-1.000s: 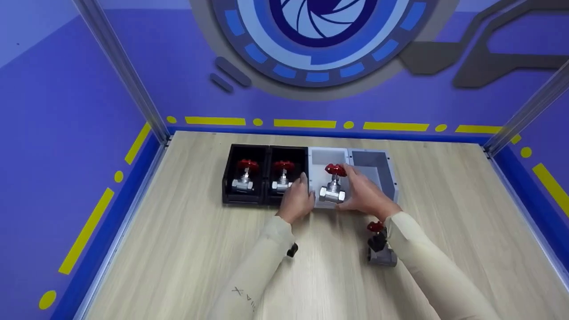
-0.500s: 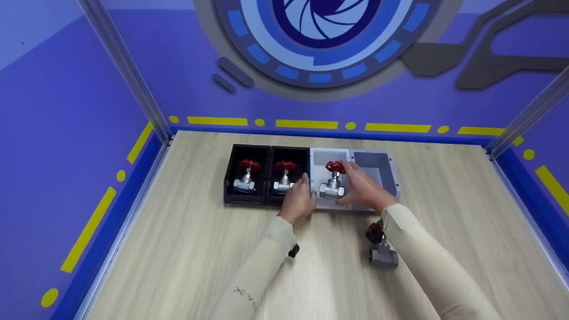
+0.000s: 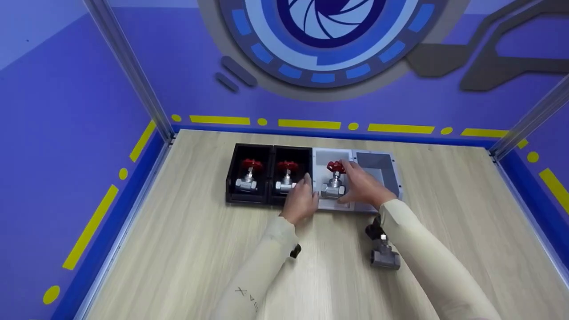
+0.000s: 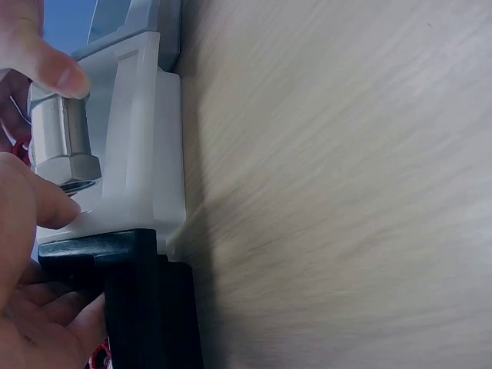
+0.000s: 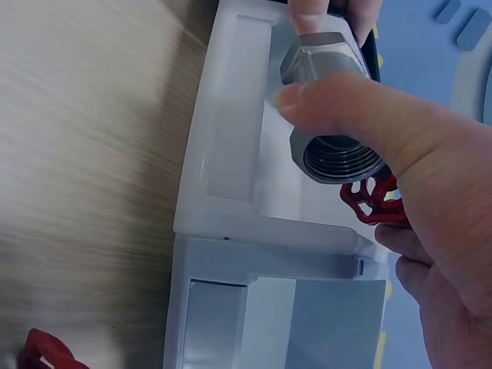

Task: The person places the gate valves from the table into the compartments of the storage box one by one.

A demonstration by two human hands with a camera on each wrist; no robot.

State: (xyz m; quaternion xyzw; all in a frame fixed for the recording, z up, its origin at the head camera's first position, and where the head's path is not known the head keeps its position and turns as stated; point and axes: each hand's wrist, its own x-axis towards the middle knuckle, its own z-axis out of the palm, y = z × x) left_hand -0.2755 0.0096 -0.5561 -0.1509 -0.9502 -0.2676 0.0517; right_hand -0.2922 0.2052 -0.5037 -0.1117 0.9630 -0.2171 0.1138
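My right hand holds a silver gate valve with a red handwheel inside the white bin. Its thumb lies across the valve body in the right wrist view, with other fingers at the handwheel. My left hand straddles the wall where the second black bin meets the white one, thumb on the white side and fingers on the black side. That black bin holds a similar valve, partly behind the left hand. Another silver valve stands in the leftmost black bin.
A grey bin closes the row on the right. On the wooden table, a darker grey valve lies beside the right sleeve, which partly covers it. Purple panels enclose the table at the back and sides.
The right hand has brought its valve slightly farther back and lower into the white bin. The left hand keeps its place on the bin wall. The head view has shifted slightly.
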